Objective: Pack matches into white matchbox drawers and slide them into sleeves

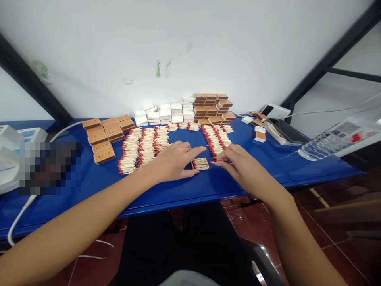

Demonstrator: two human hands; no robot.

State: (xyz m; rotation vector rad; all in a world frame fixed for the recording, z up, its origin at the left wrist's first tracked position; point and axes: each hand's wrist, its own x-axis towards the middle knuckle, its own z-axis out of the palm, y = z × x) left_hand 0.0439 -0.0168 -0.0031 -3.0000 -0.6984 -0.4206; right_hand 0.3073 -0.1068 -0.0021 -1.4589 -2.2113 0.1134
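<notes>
Pinching a single match (213, 162) in the right hand (244, 169), with thumb and fingertips pressed together on the stick. Hiding the stick's rear part behind the fingers. Aiming the red head left, toward an open matchbox tray (204, 168) on the blue table (178, 192). Leaving a narrow gap between the match head and the tray's right end; not touching there. Running the tray's long axis roughly left to right, and laying the match close to the same line.

Spreading the left hand (175, 163), with thumb and index finger parted around the tray's left end: thumb on the near side, index finger past the far side. Being unable to tell contact from mere nearness at the thumb. Finding the left hand nearer to the tray than the right. Showing tray matches (201, 163) mostly lengthwise, with red heads to the left, as on the pinched one.

Noting loose match rows (214, 137) just beyond the right fingertips, more match columns (131, 151) to the left of the left hand, brown matchboxes (101, 139) farther left, and white boxes (160, 114) beside a brown stack (210, 108) along the wall (226, 51).
</notes>
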